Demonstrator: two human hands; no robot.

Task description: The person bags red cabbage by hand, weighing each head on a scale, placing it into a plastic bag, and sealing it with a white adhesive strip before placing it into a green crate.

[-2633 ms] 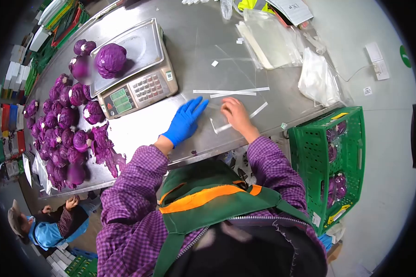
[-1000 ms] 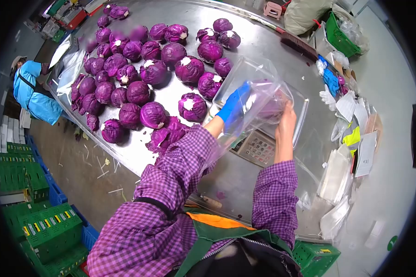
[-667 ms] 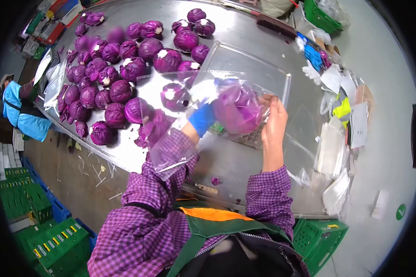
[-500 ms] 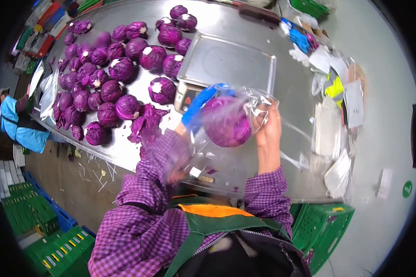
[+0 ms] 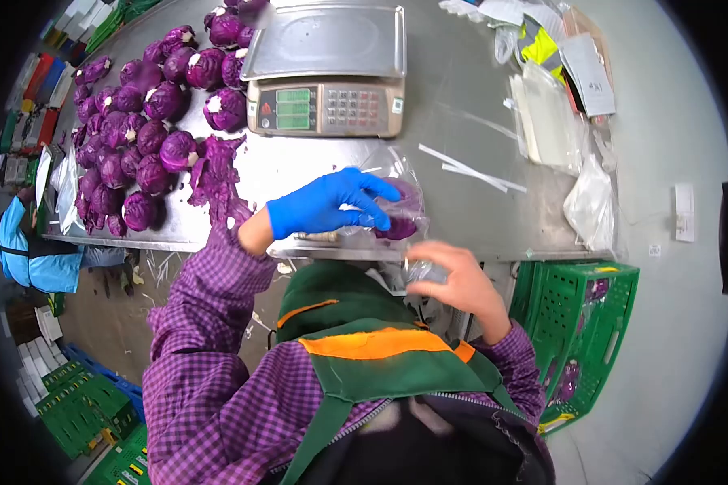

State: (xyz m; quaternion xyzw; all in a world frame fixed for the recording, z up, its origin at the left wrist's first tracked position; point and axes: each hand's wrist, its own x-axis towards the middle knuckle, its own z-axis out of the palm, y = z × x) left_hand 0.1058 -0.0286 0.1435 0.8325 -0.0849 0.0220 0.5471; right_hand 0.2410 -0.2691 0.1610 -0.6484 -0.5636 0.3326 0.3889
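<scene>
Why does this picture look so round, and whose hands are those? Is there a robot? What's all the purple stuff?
No robot here, just a person! The camera is worn on their head and looks down, so you see nearly what they see, with dark, curved edges all round. The left hand wears a blue glove; the right hand is bare.

The purple balls on the metal table are red cabbages. A weighing scale stands there too, along with white strips and clear bags.

The gloved fingers are at a bagged cabbage near the table's edge. The bare hand is close to it, but I can't tell whether it grips the plastic. Beside the table is a green crate with more cabbages inside.
</scene>
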